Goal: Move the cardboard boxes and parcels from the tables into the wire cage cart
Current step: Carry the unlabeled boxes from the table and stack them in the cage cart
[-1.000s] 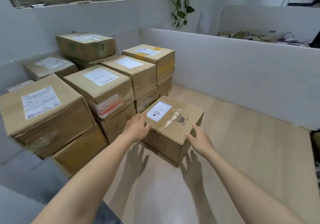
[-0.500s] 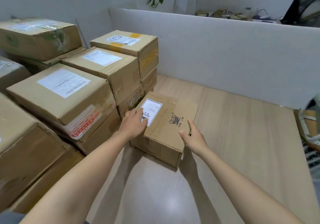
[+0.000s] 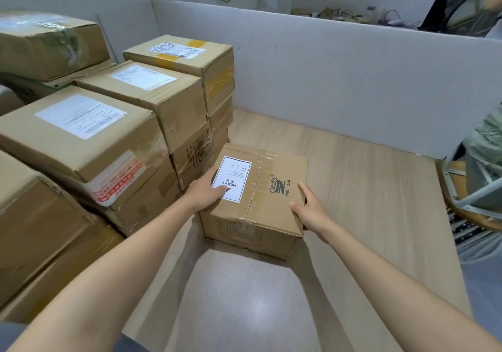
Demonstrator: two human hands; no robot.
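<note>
Box [image 3: 282,167] turned; it half-hides left hand [image 3: 203,192], right hand [image 3: 309,211].

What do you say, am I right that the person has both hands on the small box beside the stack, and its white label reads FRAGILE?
Not quite. The white label reads HEAVY, not FRAGILE; the head view shows it. The rest holds: the left hand and the right hand are both on the small box, beside the stack.
</note>
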